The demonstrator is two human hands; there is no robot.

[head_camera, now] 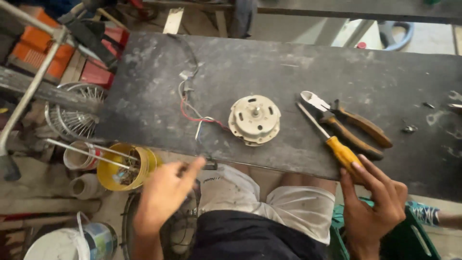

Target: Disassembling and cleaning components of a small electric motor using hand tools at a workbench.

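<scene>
A small round metal motor (pixel 254 119) with red and white wires (pixel 195 113) lies in the middle of a dark, dusty workbench (pixel 288 67). To its right lie a yellow-handled screwdriver (pixel 332 142) and orange-handled cutting pliers (pixel 349 125). My right hand (pixel 373 204) rests at the bench's near edge with its fingertips on the screwdriver's yellow handle. My left hand (pixel 166 192) hovers below the bench edge, fingers loosely spread, holding nothing, next to a yellow can.
A yellow can (pixel 126 166) of small metal parts, white pots, a wire fan guard (pixel 72 115) and orange boxes (pixel 41 45) crowd the floor at left. Small screws (pixel 409 128) lie on the bench's right end. My knees in light shorts sit under the bench edge.
</scene>
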